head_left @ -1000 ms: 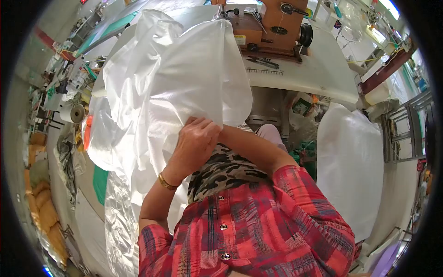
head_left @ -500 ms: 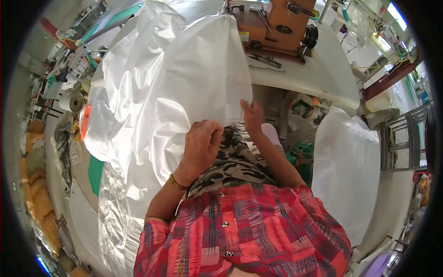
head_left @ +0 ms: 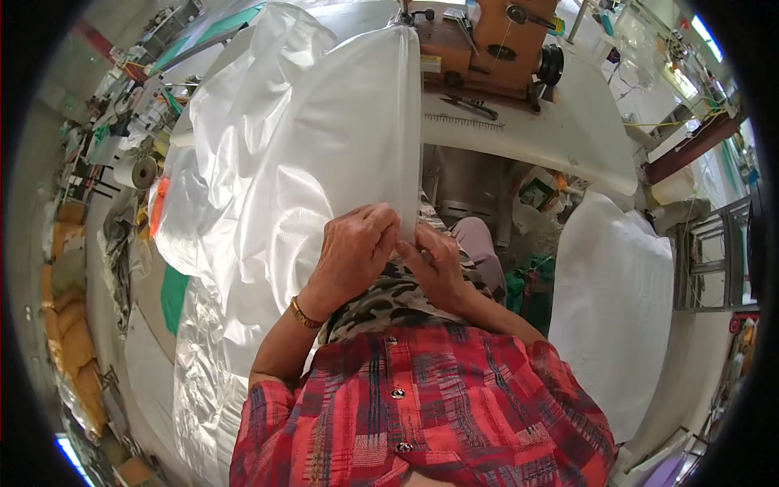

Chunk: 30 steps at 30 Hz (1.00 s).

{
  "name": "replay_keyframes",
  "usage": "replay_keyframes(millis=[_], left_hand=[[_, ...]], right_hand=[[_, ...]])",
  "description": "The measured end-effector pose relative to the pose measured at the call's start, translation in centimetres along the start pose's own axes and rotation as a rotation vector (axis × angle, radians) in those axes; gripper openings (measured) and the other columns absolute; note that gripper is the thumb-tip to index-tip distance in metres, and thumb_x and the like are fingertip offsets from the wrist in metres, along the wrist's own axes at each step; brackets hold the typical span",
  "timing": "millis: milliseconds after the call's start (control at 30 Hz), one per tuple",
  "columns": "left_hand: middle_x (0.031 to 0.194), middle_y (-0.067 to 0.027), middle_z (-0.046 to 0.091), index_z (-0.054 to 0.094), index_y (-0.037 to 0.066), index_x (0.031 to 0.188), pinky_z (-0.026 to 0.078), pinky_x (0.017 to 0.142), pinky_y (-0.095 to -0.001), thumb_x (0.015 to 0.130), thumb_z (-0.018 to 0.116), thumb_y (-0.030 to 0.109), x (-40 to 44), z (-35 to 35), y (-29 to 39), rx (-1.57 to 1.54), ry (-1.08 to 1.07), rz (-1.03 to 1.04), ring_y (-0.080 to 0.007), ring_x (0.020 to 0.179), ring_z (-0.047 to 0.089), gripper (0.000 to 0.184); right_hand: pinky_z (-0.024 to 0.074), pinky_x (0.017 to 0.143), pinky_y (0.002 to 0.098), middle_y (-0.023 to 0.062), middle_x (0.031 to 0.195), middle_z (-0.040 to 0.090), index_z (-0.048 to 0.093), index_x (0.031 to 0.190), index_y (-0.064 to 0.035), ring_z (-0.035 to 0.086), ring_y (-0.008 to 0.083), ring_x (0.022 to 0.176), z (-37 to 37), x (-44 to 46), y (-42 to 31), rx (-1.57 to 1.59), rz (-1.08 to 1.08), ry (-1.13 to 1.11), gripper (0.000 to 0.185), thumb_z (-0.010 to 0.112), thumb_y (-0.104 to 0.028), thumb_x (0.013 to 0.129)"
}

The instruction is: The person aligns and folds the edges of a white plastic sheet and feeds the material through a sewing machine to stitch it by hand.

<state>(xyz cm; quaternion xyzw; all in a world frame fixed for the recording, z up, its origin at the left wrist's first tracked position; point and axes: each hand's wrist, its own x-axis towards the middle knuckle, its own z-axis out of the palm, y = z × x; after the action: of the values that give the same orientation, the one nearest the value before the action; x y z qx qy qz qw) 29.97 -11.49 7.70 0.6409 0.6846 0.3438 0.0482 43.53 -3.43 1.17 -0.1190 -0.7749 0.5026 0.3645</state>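
A large sheet of shiny white material (head_left: 312, 138) runs from the needle area of the brown sewing machine (head_left: 471, 50) down to my lap. My left hand (head_left: 357, 247), with a gold bracelet at the wrist, pinches the sheet's near edge with bent fingers. Close on its right, my right hand (head_left: 434, 260) holds the same edge between thumb and fingers. Between the machine and my hands the right edge of the sheet is a straight, narrow fold. The fingertips of both hands are partly hidden.
Dark snips (head_left: 472, 106) and a ruler strip (head_left: 464, 122) lie on the white table (head_left: 568, 146) by the machine. Another white sheet (head_left: 613, 316) hangs at the right. A metal frame (head_left: 718, 252) stands beyond it. A roll (head_left: 136, 170) is at the left.
My right hand first came away from the sheet, open, to the right, then returned to its edge beside my left hand. The right part of the sheet is now folded in and pulled straight.
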Motion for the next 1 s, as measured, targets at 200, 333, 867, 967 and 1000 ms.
replay_keyframes(millis=[200,333,867,967,1000], left_hand=[[0.067,-0.0149,0.056,0.054,0.002,0.085,0.044,0.055,-0.0332,0.086,0.059,0.004,-0.3,0.1,-0.4,-0.140,-0.002,-0.060,-0.0294,0.059,0.058,0.006],[0.065,-0.0136,0.055,0.054,0.002,0.087,0.044,0.053,-0.0326,0.086,0.062,0.007,-0.7,-0.4,-0.6,-0.103,-0.027,-0.113,-0.0276,0.057,0.057,0.009],[0.081,-0.0134,0.062,0.060,0.001,0.089,0.051,0.067,-0.0376,0.077,0.060,-0.001,-0.5,-6.1,1.7,0.417,0.148,0.078,-0.0308,0.076,0.063,0.012],[0.085,-0.0123,0.063,0.061,0.003,0.097,0.052,0.066,-0.0383,0.080,0.057,0.001,-1.0,-6.6,0.4,0.484,0.009,0.084,-0.0301,0.079,0.064,0.018],[0.085,-0.0131,0.064,0.062,0.003,0.099,0.052,0.066,-0.0393,0.082,0.056,0.001,-1.2,-6.3,-0.2,0.490,-0.061,0.043,-0.0314,0.079,0.064,0.018]], right_hand=[[0.0467,0.068,0.0385,0.0152,0.086,0.055,0.056,0.094,0.0012,0.057,0.0322,0.081,0.8,-0.1,0.2,-0.008,-0.103,-0.087,0.010,0.061,-0.003,0.085],[0.0493,0.076,0.0401,0.0148,0.092,0.057,0.057,0.098,0.0002,0.058,0.0336,0.085,1.3,-0.6,0.4,-0.068,-0.129,-0.129,0.018,0.063,-0.002,0.082],[0.0482,0.075,0.0448,0.0184,0.096,0.063,0.059,0.102,-0.0027,0.062,0.0359,0.086,10.0,8.2,2.4,0.079,-0.513,-0.363,0.023,0.055,-0.019,0.087],[0.0478,0.075,0.0453,0.0190,0.087,0.064,0.060,0.090,-0.0013,0.063,0.0368,0.086,6.4,10.6,1.0,-0.257,-0.522,-0.596,0.017,0.056,-0.017,0.084],[0.0481,0.075,0.0454,0.0194,0.084,0.064,0.060,0.086,-0.0016,0.062,0.0380,0.084,5.5,10.5,1.9,-0.270,-0.365,-0.570,0.015,0.055,-0.016,0.085]])
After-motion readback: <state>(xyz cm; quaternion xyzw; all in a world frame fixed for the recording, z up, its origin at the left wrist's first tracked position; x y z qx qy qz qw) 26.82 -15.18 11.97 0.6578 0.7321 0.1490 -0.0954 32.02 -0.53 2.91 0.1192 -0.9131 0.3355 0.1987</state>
